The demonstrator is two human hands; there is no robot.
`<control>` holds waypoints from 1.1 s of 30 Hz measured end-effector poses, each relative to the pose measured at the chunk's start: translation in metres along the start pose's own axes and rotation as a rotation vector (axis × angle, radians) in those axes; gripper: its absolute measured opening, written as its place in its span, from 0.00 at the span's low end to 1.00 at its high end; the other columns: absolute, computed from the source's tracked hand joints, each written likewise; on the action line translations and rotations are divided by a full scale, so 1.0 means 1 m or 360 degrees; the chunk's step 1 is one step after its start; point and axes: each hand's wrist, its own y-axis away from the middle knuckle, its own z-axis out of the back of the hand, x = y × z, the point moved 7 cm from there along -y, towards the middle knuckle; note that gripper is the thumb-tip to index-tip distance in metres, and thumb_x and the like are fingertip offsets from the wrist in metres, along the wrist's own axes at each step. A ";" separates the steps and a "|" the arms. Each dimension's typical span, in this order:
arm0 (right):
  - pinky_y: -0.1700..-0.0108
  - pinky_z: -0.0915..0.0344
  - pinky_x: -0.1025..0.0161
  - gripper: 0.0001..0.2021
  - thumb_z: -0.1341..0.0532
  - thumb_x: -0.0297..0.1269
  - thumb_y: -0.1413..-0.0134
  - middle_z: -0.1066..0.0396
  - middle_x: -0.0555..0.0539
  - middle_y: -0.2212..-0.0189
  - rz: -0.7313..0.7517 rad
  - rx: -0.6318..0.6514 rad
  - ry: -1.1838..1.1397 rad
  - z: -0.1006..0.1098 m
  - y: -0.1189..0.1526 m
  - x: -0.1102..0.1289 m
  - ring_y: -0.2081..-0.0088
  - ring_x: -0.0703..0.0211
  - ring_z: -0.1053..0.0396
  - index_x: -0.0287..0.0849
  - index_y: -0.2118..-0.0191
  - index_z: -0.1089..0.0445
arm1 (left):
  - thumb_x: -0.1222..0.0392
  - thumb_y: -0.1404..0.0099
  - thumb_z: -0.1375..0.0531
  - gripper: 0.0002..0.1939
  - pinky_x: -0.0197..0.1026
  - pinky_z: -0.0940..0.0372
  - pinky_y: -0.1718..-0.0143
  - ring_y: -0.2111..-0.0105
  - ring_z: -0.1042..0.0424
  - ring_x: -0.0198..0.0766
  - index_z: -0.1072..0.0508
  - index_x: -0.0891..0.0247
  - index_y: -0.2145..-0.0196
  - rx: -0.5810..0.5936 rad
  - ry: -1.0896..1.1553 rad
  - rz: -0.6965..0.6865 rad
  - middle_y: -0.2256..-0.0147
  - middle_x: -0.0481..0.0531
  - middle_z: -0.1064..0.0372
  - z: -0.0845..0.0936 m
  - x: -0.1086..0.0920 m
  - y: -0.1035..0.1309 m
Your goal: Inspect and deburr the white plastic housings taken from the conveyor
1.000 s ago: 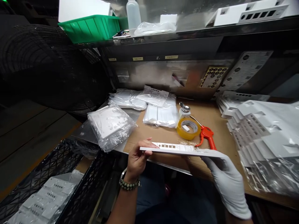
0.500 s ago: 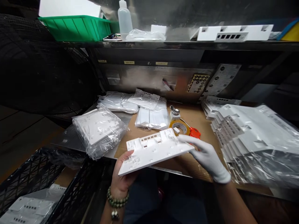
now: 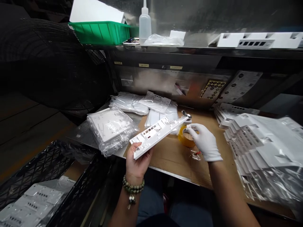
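Right hand (image 3: 205,143): white fabric glove (image 3: 209,148), wrist length. Left hand (image 3: 138,160): bare; double-row bracelet (image 3: 133,188) of green and pale round beads, dark-and-white charm (image 3: 132,199). Legs: dark blue trousers (image 3: 149,200).

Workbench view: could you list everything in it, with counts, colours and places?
Held panel: one, white, in left hand
Tape roll: one, yellow, beside right hand
Cardboard: count unclear, brown, on bench
Bagged panels: several, white, bench's left and back
Panel stacks: two, white, bench's right
Metal lid: one, silver, behind tape
Bin: one, green, shelf
Bottle: one, whitish, shelf
Casing: one, white, shelf's right
Sticker sheets: at least two, yellow and white, back wall
Crate: one, black, lower left
Fan: one, dark, far left
Left hand: one, bare, under panel
Right hand: one, white-gloved, fingers near tape
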 end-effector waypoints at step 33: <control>0.57 0.23 0.62 0.12 0.34 0.28 0.37 0.20 0.48 0.60 0.0956 -0.0204 -0.1100 0.024 0.130 0.124 0.60 0.59 0.22 0.50 0.51 0.22 | 0.70 0.40 0.48 0.36 0.52 0.28 0.42 0.49 0.21 0.52 0.36 0.69 0.33 -0.0264 -0.0180 -0.0103 0.49 0.60 0.21 -0.006 0.032 0.002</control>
